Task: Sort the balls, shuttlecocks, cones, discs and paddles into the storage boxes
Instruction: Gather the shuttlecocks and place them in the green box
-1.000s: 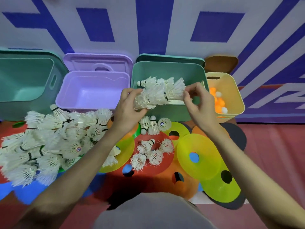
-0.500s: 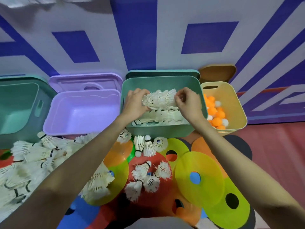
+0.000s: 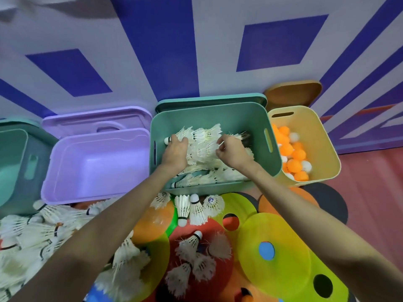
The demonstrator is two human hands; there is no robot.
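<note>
Left hand [image 3: 174,150]: inside the green box [image 3: 250,115], fingers curled over a bundle of shuttlecocks [image 3: 204,141].
Right hand [image 3: 232,150]: in the same box, fingertips pinching the bundle's feathers.
Loose shuttlecocks [image 3: 39,234]: heaped on the floor, lower left.
Yellow box [image 3: 322,144]: holds orange and white balls [image 3: 293,153].
Discs [image 3: 272,253]: overlapping on the floor.
Purple box [image 3: 96,162]: left of the green one.

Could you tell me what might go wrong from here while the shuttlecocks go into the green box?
1. Both hands, left hand and right hand, grip a feathery bunch of shuttlecocks inside the green box; pressing it down could bend feathers.
2. Feathers may cling to fingers and get pulled back out.
3. Loose shuttlecocks lie just before the box, under the forearms, and could get knocked.
</note>
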